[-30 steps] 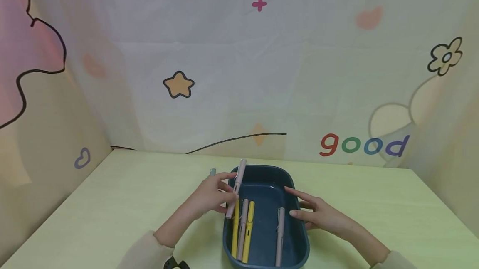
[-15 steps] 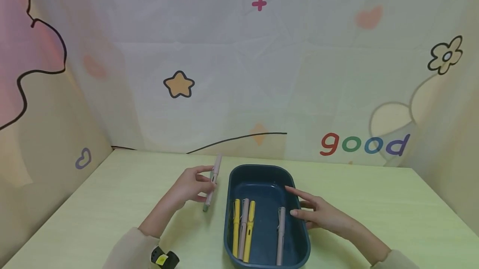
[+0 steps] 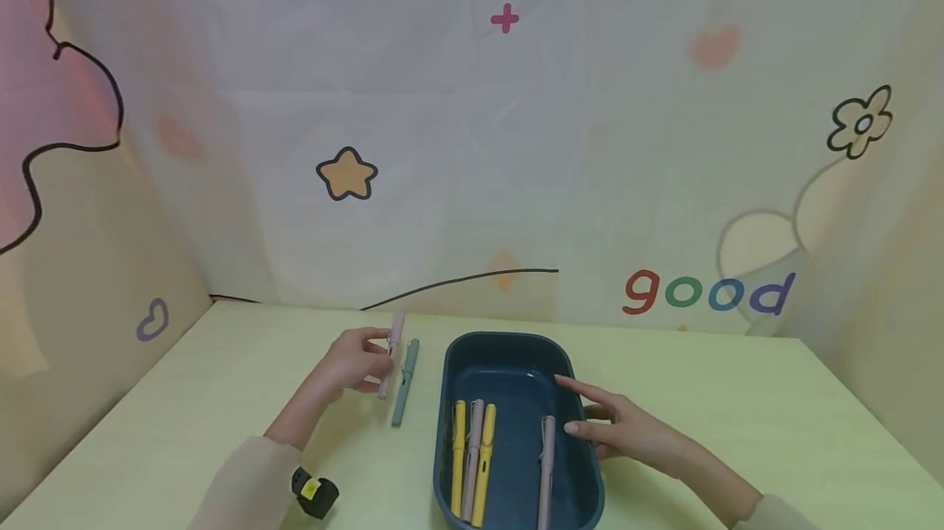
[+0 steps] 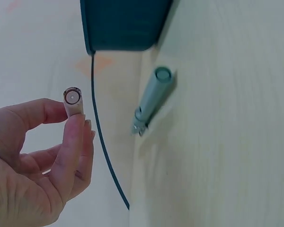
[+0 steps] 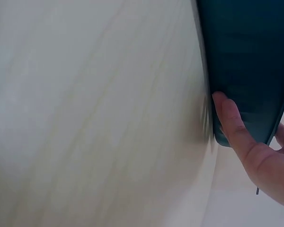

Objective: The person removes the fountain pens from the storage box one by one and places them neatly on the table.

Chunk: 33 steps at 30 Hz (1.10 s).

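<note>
My left hand point(image 3: 354, 360) pinches a pale pink pen point(image 3: 396, 328) between thumb and fingers, tilted over the table left of the box. In the left wrist view its end faces the camera. Close to the right of that hand, a green pen point(image 3: 406, 382) with a clip lies on the table. My right hand point(image 3: 627, 428) holds the right wall of a dark blue box point(image 3: 440, 464), fingers pressed on its outer side point(image 5: 246, 61) and others over the rim. Inside at the left lie two yellow pens point(image 3: 483, 468) with a mauve pen point(image 3: 474, 464) between; another mauve pen point(image 3: 546, 464) lies at the right.
The pale wooden table point(image 3: 708, 374) meets a printed cloth backdrop point(image 3: 442, 129) at the back and sides. A black watch-like device point(image 3: 315, 493) with a yellow patch sits by the left sleeve point(image 3: 247, 481).
My left hand has carried the pale pink pen from over the box's left edge leftward past the green pen, which now shows fully. The right hand stays on the box.
</note>
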### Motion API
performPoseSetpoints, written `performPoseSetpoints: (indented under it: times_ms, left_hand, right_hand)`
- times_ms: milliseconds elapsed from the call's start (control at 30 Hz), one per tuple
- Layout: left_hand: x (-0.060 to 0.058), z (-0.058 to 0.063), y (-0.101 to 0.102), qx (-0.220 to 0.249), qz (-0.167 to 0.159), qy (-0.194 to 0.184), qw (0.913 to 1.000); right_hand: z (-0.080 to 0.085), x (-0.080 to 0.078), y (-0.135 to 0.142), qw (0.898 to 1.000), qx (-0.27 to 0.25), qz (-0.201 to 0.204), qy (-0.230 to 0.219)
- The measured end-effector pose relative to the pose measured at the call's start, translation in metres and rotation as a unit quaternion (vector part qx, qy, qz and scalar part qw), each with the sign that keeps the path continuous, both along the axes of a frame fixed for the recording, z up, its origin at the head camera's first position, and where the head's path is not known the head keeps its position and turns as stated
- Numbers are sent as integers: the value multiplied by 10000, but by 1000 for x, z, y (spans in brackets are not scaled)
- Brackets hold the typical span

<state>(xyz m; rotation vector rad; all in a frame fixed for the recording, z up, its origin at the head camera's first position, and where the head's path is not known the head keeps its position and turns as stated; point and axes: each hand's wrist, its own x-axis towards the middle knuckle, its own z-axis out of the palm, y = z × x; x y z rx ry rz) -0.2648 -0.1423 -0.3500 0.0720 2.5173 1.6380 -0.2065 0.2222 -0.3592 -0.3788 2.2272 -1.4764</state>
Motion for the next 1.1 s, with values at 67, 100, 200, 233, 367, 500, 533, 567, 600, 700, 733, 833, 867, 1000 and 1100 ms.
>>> performPoseSetpoints:
  times_ms: [67, 100, 200, 233, 367, 500, 533, 567, 600, 700, 733, 833, 867, 1000, 1100]
  left_hand:
    - [-4, -2, -3, -76, -6, -61, 10000]
    - [-5, -3, -4, -109, -33, -95, 9999]
    - [-8, -7, -8, -199, -72, -216, 9995]
    - [-9, -8, -9, -231, -77, -242, 9994]
    - [-11, -13, -12, -351, -90, -338, 9988]
    - [-13, -16, -12, -529, -103, -421, 9977]
    - [-13, -17, -12, -563, -114, -447, 9974]
    - [-13, -17, -12, -603, -144, -464, 9970]
    - [-13, -17, -11, -642, -168, -481, 9966]
    - [-13, -19, -10, -740, -212, -536, 9956]
    - [-12, -20, -9, -755, -210, -545, 9954]
    - [-12, -21, -7, -844, -167, -577, 9946]
    - [-11, -21, -6, -881, -148, -586, 9943]
    - [-13, -20, -4, -1003, -105, -614, 9930]
    - [-18, -22, -4, -1069, -167, -611, 9923]
  right_hand:
    - [0, 1, 0, 10000, 44, -24, -7]
    - [-1, 1, -1, 10000, 53, -26, -20]
    - [-2, 1, -2, 10000, 52, -22, -52]
    - [-2, 1, -2, 10000, 37, -8, -44]
    - [-2, 0, -3, 9999, -35, 98, 27]
    - [-2, 0, -2, 9999, -8, 99, 43]
    - [-2, 0, -2, 10000, 3, 88, 44]
    - [-2, 0, -2, 10000, 0, 81, 41]
    - [-2, 0, -2, 10000, 10, 63, 41]
    - [-2, 0, -1, 10000, 17, 36, 42]
    - [-2, 0, -1, 10000, 6, 31, 34]
    - [-2, 0, 0, 10000, -12, 21, 25]
    - [-3, 0, 0, 10000, -11, 22, 32]
    - [-3, 0, 1, 10000, -32, 24, 36]
    - [-2, 0, 2, 10000, -30, 0, 31]
